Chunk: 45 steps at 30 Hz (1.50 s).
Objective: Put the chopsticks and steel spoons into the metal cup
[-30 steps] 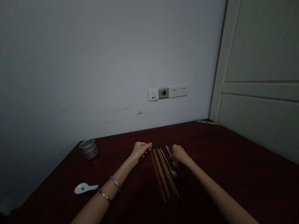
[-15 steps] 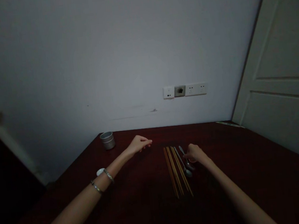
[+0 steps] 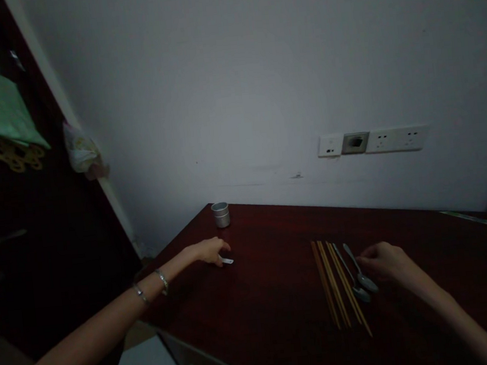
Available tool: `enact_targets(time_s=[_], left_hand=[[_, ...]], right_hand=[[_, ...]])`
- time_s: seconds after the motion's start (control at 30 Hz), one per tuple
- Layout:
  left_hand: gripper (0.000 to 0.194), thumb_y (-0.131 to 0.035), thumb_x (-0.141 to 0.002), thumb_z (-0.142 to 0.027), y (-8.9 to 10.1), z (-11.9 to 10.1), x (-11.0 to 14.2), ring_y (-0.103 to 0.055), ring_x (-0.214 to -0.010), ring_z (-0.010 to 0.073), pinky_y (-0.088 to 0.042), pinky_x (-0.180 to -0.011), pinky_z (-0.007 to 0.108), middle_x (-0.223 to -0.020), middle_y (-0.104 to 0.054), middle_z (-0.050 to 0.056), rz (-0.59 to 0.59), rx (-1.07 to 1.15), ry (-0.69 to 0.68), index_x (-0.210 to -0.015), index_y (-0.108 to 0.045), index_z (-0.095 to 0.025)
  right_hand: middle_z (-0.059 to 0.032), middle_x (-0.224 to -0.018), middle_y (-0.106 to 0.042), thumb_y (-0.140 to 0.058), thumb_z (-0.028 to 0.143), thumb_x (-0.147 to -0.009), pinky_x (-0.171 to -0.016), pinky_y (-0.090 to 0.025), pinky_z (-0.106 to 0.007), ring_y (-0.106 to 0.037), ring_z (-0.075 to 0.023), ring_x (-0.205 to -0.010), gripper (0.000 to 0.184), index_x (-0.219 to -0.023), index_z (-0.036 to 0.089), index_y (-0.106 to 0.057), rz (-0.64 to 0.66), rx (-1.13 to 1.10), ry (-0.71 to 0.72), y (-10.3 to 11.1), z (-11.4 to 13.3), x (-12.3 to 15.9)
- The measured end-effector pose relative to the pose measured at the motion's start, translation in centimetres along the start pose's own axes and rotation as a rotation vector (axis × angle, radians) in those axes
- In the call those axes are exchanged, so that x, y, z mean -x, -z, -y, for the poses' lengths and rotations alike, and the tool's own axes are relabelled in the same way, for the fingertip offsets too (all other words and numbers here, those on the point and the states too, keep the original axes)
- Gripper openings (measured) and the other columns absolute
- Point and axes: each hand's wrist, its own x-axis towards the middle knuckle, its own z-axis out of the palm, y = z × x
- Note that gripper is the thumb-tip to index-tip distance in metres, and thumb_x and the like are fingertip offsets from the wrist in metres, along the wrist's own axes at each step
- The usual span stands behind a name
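Head view: chopsticks [image 3: 333, 284] lie side by side on the table [image 3: 275, 294]. Two metal spoons [image 3: 368, 283] lie just right of the chopsticks, bowls at the near end. Right hand [image 3: 380, 257] is positioned right of the chopsticks, beside the outer spoon, fingers bent; grip closure and contact cannot be told. Left hand [image 3: 210, 251] is well left of the chopsticks, at the white spoon [image 3: 227, 261], handle exposed, bowl hidden; grip closure cannot be told. Cup [image 3: 221, 216] stands upright, left of and beyond the chopsticks.

Left forearm [image 3: 98, 334]: 2 silvery bracelets [image 3: 163, 280] (slim ones).
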Motion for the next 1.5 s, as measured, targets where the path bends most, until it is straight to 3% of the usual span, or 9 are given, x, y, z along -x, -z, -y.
enact_targets(time_s=[0.1, 0.27, 0.57, 0.77, 0.87, 1.0, 1.13, 1.23, 1.5], left_hand=[[0.051, -0.07, -0.055, -0.021, -0.8, 0.3, 0.2, -0.049, -0.105, 0.0249, -0.03, -0.093, 0.034, -0.109, -0.059, 0.004, 0.079, -0.114, -0.113, -0.105, -0.059, -0.024], [0.037, -0.062, -0.066, -0.023, -1.6, 1.0, -0.5, -0.049, -0.105, 0.021, -0.021, -0.099, 0.037, -0.107, -0.06, 0.001, 0.107, -0.212, -0.201, -0.103, -0.059, -0.025], [0.023, -0.058, -0.066, -0.021, -2.5, 1.8, -1.4, -0.054, -0.093, 0.021, -0.037, -0.078, 0.027, -0.091, -0.065, 0.001, 0.087, -0.15, -0.212, -0.088, -0.066, -0.027], [0.01, -0.062, -0.061, -0.024, -0.7, 0.5, -2.2, -0.055, -0.069, 0.0148, -0.037, -0.064, 0.02, -0.069, -0.065, -0.001, 0.0, 0.091, -0.246, -0.069, -0.068, -0.021], [0.011, -0.06, -0.063, -0.025, 1.0, -1.9, -3.5, -0.054, -0.06, 0.0124, -0.037, -0.058, 0.02, -0.062, -0.062, 0.0, 0.009, 0.299, -0.299, -0.064, -0.066, -0.017], [0.016, -0.067, -0.057, -0.025, 2.2, -7.3, -5.9, -0.056, -0.062, 0.0132, -0.039, -0.059, 0.023, -0.068, -0.064, 0.003, -0.069, 0.636, -0.264, -0.069, -0.065, -0.014], [0.02, -0.07, -0.053, -0.026, 2.1, -13.8, -8.1, -0.053, -0.06, 0.0117, -0.037, -0.058, 0.023, -0.067, -0.064, 0.006, -0.134, 0.836, -0.287, -0.067, -0.065, -0.012], [0.026, -0.069, -0.055, -0.032, 1.6, -18.3, -9.5, -0.041, -0.046, 0.0066, -0.028, -0.048, 0.021, -0.057, -0.058, 0.002, -0.164, 0.859, -0.313, -0.069, -0.066, -0.011], [0.03, -0.07, -0.053, -0.034, -0.4, -26.6, -11.8, -0.035, -0.043, 0.0042, -0.022, -0.043, 0.02, -0.053, -0.054, -0.001, -0.121, 0.998, -0.353, -0.072, -0.066, -0.01]], right_hand=[[-0.0062, -0.054, -0.063, -0.05, 0.03, -0.07, -0.042, -0.034, -0.019, -0.057, -0.0147, -0.049, 0.024, -0.06, 0.015, -0.066, -0.02, 0.007, 0.045, -0.4, 0.3, 0.2], [-0.0042, -0.052, -0.062, -0.05, 0.031, -0.068, -0.042, -0.033, -0.019, -0.057, -0.0142, -0.049, 0.024, -0.06, 0.016, -0.066, -0.063, -0.005, 0.127, -0.5, 0.5, 0.8], [-0.0064, -0.054, -0.064, -0.049, 0.026, -0.07, -0.042, -0.035, -0.019, -0.059, -0.0153, -0.049, 0.023, -0.063, 0.013, -0.067, -0.051, -0.065, 0.077, 0.1, 0.8, 1.7], [-0.0055, -0.052, -0.063, -0.051, 0.026, -0.07, -0.041, -0.036, -0.018, -0.058, -0.0139, -0.048, 0.022, -0.065, 0.012, -0.067, -0.112, -0.118, 0.103, 0.8, 0.5, 1.6], [-0.0036, -0.048, -0.06, -0.051, 0.027, -0.071, -0.038, -0.036, -0.018, -0.054, -0.012, -0.042, 0.023, -0.07, 0.011, -0.067, -0.096, -0.264, 0.115, 1.4, 1.2, 1.8], [-0.0013, -0.05, -0.058, -0.054, 0.029, -0.069, -0.036, -0.037, -0.017, -0.048, -0.0078, -0.038, 0.024, -0.077, 0.01, -0.067, -0.048, -0.486, 0.192, 2.6, 3.6, 2.5], [-0.0014, -0.055, -0.059, -0.057, 0.032, -0.067, -0.034, -0.037, -0.016, -0.044, -0.0059, -0.039, 0.026, -0.078, 0.01, -0.067, -0.067, -0.599, 0.275, 3.9, 6.2, 3.2], [-0.0019, -0.058, -0.061, -0.059, 0.035, -0.066, -0.034, -0.038, -0.017, -0.043, -0.0056, -0.038, 0.03, -0.081, 0.011, -0.068, -0.098, -0.613, 0.337, 4.5, 7.3, 3.3], [-0.0027, -0.058, -0.062, -0.059, 0.034, -0.067, -0.034, -0.036, -0.017, -0.044, -0.0061, -0.039, 0.027, -0.075, 0.01, -0.067, -0.204, -0.649, 0.323, 4.8, 4.7, 2.0]])
